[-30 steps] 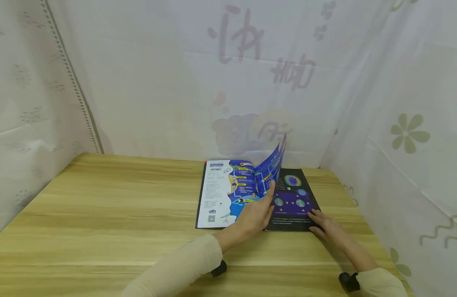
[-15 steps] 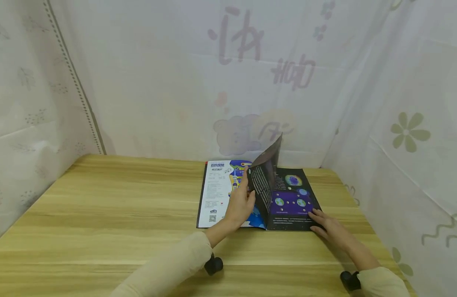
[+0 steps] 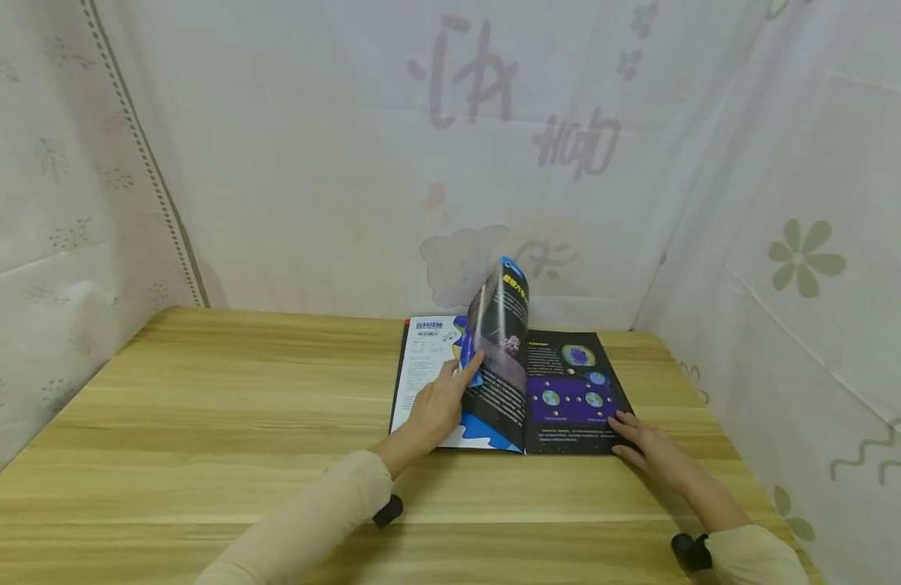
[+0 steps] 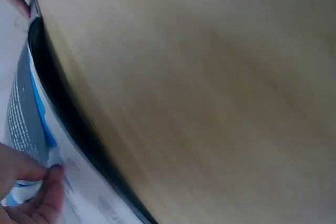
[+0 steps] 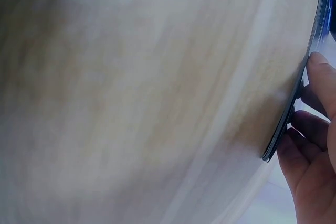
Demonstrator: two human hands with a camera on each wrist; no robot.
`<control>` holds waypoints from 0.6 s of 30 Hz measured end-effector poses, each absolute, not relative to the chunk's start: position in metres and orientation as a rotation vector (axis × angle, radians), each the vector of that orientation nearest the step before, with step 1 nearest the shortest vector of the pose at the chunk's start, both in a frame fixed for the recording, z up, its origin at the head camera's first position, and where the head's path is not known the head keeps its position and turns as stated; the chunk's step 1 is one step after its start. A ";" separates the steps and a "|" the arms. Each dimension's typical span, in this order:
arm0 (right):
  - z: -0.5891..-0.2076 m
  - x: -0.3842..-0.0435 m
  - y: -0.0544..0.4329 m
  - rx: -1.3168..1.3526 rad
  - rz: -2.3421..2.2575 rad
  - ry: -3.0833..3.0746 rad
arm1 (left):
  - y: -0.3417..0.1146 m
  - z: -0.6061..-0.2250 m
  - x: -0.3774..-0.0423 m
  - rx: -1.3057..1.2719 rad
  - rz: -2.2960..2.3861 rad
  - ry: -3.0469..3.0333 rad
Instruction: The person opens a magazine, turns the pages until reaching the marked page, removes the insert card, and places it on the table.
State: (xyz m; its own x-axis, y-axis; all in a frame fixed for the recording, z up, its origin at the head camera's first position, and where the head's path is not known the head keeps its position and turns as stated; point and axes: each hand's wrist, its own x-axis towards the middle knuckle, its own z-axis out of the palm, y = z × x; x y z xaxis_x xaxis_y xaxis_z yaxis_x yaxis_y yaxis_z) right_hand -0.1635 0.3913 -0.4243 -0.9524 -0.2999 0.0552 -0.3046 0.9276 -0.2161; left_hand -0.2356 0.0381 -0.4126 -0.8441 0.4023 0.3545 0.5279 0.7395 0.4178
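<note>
An open illustrated book (image 3: 567, 439) lies on the wooden table, its right page black with purple and planet pictures. My left hand (image 3: 435, 406) pinches a lifted page (image 3: 503, 333) by its edge, over the white left-hand page (image 3: 421, 390). The lifted page bends upward and leans left, showing black with yellow lettering. In the left wrist view, thumb and finger (image 4: 50, 195) meet at the page edge. My right hand (image 3: 655, 455) rests at the book's lower right corner, fingers on the page margin. The right wrist view shows this hand (image 5: 315, 145) along the book's edge (image 5: 294, 98).
The wood-grain table (image 3: 238, 406) extends left of the book and in front of it. A printed white cloth (image 3: 311, 162) hangs behind and on both sides, close to the table's back edge. Black wrist devices (image 3: 690, 554) sit below both hands.
My left hand has moved left, carrying the lifted pages from right of the spine over toward the left side. More of the black right page shows. My right hand has stayed in place.
</note>
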 end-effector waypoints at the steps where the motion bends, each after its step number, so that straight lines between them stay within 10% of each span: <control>1: -0.425 -0.163 0.391 0.479 0.347 -3.066 | 0.037 -0.413 -0.236 -0.722 -0.716 -2.751; 18: -0.424 -0.162 0.390 0.467 0.384 -3.065 | 0.032 -0.419 -0.234 -0.770 0.239 -2.818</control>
